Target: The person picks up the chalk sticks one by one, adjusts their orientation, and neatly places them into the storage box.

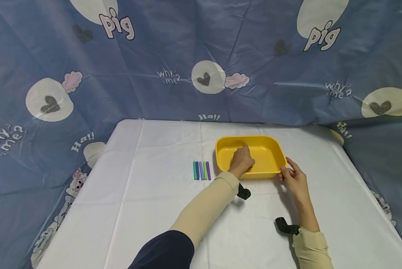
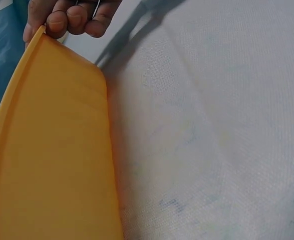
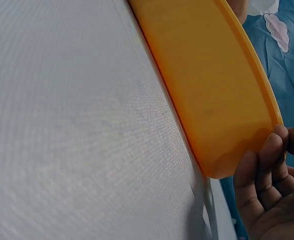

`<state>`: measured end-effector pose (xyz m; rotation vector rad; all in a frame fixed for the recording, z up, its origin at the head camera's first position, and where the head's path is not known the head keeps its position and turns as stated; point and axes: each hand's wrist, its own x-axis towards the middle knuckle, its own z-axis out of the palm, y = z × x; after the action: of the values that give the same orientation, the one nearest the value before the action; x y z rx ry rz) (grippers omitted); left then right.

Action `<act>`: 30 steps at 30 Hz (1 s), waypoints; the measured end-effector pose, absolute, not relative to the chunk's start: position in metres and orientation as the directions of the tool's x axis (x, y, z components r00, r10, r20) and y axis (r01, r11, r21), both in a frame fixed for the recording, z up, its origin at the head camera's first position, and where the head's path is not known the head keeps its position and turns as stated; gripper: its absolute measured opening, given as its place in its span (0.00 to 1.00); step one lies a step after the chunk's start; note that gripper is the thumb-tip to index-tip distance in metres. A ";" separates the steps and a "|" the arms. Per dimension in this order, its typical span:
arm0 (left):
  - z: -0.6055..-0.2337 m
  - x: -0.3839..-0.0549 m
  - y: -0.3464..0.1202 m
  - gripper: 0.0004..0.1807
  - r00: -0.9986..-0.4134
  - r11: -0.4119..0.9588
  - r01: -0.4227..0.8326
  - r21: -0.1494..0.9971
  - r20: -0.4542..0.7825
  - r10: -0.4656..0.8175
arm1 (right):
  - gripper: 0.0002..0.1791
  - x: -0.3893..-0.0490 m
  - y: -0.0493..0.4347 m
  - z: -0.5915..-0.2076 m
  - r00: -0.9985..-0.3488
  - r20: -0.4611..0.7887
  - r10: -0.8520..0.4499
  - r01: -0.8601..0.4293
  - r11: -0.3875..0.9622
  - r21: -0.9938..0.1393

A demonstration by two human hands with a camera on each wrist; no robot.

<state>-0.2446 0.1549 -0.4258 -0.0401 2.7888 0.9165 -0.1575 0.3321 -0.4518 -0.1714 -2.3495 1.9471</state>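
Observation:
A yellow rectangular basin (image 1: 258, 173) stands on the white-covered table. My left hand (image 1: 242, 160) reaches over its near rim, fingers down inside; the back of the hand hides the fingertips, so I cannot tell whether they hold something. At the near right corner, my right hand (image 1: 293, 179) pinches the basin's rim between thumb and fingers. The right wrist view shows that right hand (image 3: 272, 190) with its fingers against the outer wall. In the left wrist view, the basin's outer side (image 2: 61, 135) fills the left part, with the right hand (image 2: 71, 17) at its far corner.
Several thin coloured sticks (image 1: 202, 170), in teal, blue, purple and green, lie side by side left of the basin. A white cloth (image 1: 160, 209) covers the table. Behind and beside it hangs a blue printed curtain (image 1: 174, 37). Black wrist mounts (image 1: 286, 226) protrude near the forearms.

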 end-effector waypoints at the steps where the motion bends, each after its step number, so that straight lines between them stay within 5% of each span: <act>1: -0.426 -0.245 0.154 0.12 -0.978 0.806 -0.092 0.585 -0.207 0.039 | 0.35 -0.157 0.332 -0.452 -0.990 -0.010 0.143 0.037 0.182 -0.983; 12: -0.425 -0.242 0.144 0.28 -0.976 0.737 -0.074 0.672 -0.199 0.084 | 0.35 -0.159 0.332 -0.453 -0.988 -0.038 0.148 0.059 0.145 -0.988; 30: -0.428 -0.241 0.130 0.32 -0.987 0.642 0.023 0.767 -0.086 0.138 | 0.34 -0.156 0.331 -0.443 -0.989 -0.054 0.139 0.073 0.129 -0.989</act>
<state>-0.2410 0.1303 -0.4281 0.1342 2.7207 1.2678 -0.1564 0.3309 -0.4432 -0.2182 -2.3218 2.0283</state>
